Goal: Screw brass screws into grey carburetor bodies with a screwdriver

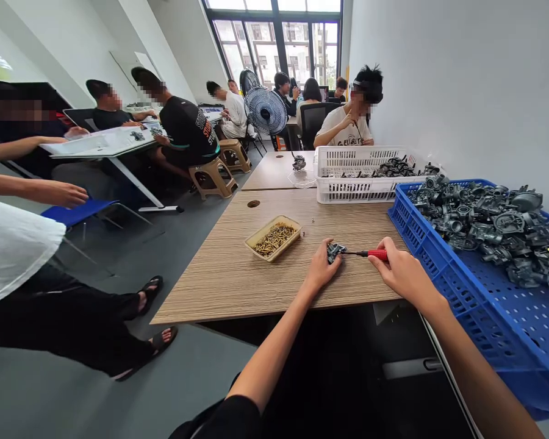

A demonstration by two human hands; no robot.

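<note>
Near the front of the wooden table (219, 268), my left hand (321, 266) is closed round a small grey metal part (335, 251). My right hand (396, 268) grips the red handle of a screwdriver (376, 253), whose dark shaft points left and reaches the metal part. Whether its tip sits in the part is too small to tell. To the left of my hands stands a cream tray (274, 256) full of small brass-coloured pieces. Two tiny pieces lie on the table behind the metal part.
At the right, a blue crate (466, 286) holds many metal castings. Behind it stands a white basket (361, 192) with more castings. Another casting (299, 162) lies farther back. A person sits across the table; another stands at the left. A fan (265, 111) is beyond.
</note>
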